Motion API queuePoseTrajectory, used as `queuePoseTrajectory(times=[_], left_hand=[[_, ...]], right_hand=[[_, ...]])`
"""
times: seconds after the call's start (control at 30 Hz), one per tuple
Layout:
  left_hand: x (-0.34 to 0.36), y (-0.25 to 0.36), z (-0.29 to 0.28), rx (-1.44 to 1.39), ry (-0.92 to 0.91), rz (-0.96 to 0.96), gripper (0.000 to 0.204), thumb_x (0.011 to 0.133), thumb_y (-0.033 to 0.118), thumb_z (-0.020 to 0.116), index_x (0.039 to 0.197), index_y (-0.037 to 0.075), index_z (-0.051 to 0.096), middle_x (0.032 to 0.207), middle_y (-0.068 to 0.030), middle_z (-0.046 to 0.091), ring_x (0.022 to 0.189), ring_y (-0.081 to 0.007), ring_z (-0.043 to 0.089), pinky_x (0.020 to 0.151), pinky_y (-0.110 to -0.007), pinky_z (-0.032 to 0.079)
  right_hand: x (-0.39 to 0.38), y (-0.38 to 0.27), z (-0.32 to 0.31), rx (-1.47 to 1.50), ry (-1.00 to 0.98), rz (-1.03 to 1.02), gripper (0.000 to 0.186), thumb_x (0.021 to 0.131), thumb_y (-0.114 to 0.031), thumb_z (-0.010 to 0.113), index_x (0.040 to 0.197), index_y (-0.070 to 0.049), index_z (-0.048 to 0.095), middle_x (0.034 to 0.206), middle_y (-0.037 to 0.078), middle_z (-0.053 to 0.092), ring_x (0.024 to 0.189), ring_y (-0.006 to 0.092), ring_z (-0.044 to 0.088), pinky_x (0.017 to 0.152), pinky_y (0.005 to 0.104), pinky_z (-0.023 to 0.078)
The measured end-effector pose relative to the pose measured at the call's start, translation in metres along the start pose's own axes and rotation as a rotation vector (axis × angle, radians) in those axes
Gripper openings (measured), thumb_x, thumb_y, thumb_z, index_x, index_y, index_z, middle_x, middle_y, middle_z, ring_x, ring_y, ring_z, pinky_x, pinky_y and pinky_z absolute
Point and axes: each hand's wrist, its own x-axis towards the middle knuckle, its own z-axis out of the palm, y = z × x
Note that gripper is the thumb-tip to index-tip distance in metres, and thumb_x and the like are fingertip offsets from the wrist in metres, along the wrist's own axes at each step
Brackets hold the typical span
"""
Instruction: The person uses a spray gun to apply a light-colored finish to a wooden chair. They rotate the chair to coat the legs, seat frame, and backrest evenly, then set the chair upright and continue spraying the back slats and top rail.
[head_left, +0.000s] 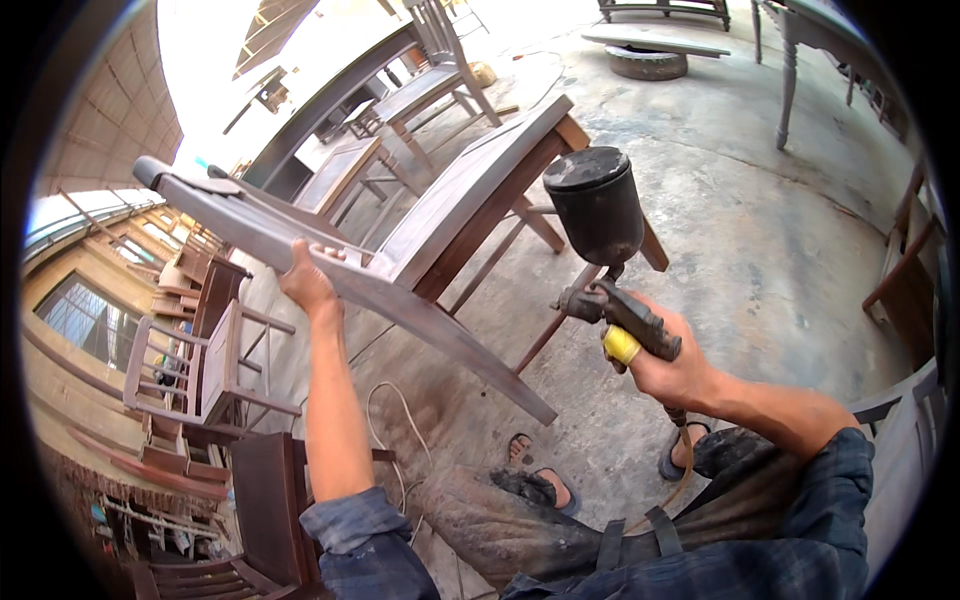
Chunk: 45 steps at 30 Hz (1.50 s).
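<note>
My left hand (pixel 311 285) grips the back post of a wooden chair (pixel 470 205), which is tilted across the middle of the view, with a pale grey coat on its seat and bare brown wood on the side rail. In my right hand (pixel 660 370) is a spray gun (pixel 630 320) with a black cup (pixel 595 215) on top and yellow wrapping at its grip. The gun sits to the right of the chair, its nozzle facing left toward the chair's legs. A hose (pixel 680 445) hangs from the gun's handle.
More chairs (pixel 220 370) stand along the left by a building wall; others (pixel 425 95) stand behind. At upper right are a tyre (pixel 647 65) with a board on it and a grey table (pixel 787 80). A pale cable (pixel 400 395) loops on the concrete floor (pixel 760 250) near my sandalled feet.
</note>
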Motion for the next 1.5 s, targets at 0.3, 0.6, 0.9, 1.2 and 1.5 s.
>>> queuePoseTrajectory(times=[0.3, 0.6, 0.9, 1.2, 1.5], left_hand=[[-0.005, 0.002, 0.003, 0.033, 0.013, -0.007, 0.024, 0.092, 0.014, 0.062, 0.109, 0.001, 0.051, 0.074, -0.0098, 0.057, 0.058, -0.0228, 0.06, 0.053, -0.039, 0.056], [0.0, -0.001, -0.001, 0.037, 0.01, -0.02, 0.033, 0.093, 0.014, 0.061, 0.121, 0.002, 0.05, 0.074, -0.008, 0.056, 0.058, -0.0217, 0.06, 0.054, -0.038, 0.055], [-0.006, 0.003, -0.001, 0.063, 0.035, -0.019, 0.019, 0.093, 0.017, 0.062, 0.104, 0.003, 0.053, 0.072, -0.0076, 0.056, 0.058, -0.0212, 0.059, 0.056, -0.038, 0.055], [-0.015, 0.009, 0.007, 0.08, 0.039, -0.016, 0.017, 0.094, 0.02, 0.063, 0.09, 0.006, 0.054, 0.07, -0.0055, 0.055, 0.057, -0.0197, 0.058, 0.056, -0.037, 0.054], [-0.013, 0.006, 0.001, 0.036, 0.016, -0.009, 0.017, 0.093, 0.015, 0.062, 0.101, 0.002, 0.053, 0.072, -0.0087, 0.056, 0.056, -0.0224, 0.06, 0.052, -0.038, 0.056]], right_hand=[[0.024, -0.016, -0.056, 0.007, 0.233, 0.052, 0.042, 0.094, 0.0, 0.053, 0.136, -0.003, 0.056, 0.086, 0.001, 0.059, 0.072, 0.0081, 0.057, 0.065, 0.0258, 0.049], [0.079, -0.024, -0.105, -0.124, 0.461, -0.055, 0.016, 0.101, -0.012, 0.059, 0.112, -0.001, 0.061, 0.078, 0.001, 0.06, 0.067, 0.0078, 0.055, 0.06, 0.0265, 0.045], [0.078, -0.043, -0.102, -0.112, 0.298, 0.04, 0.016, 0.1, -0.008, 0.054, 0.113, 0.0, 0.061, 0.08, 0.001, 0.062, 0.069, 0.0058, 0.058, 0.06, 0.026, 0.048], [0.091, -0.03, -0.121, -0.126, 0.353, 0.009, 0.015, 0.101, -0.013, 0.056, 0.109, -0.001, 0.061, 0.076, 0.0, 0.061, 0.06, 0.0061, 0.054, 0.05, 0.0243, 0.043], [0.088, -0.039, -0.115, -0.101, 0.393, 0.056, 0.015, 0.1, -0.014, 0.059, 0.107, -0.001, 0.062, 0.076, 0.001, 0.06, 0.061, 0.0065, 0.054, 0.052, 0.0247, 0.042]])
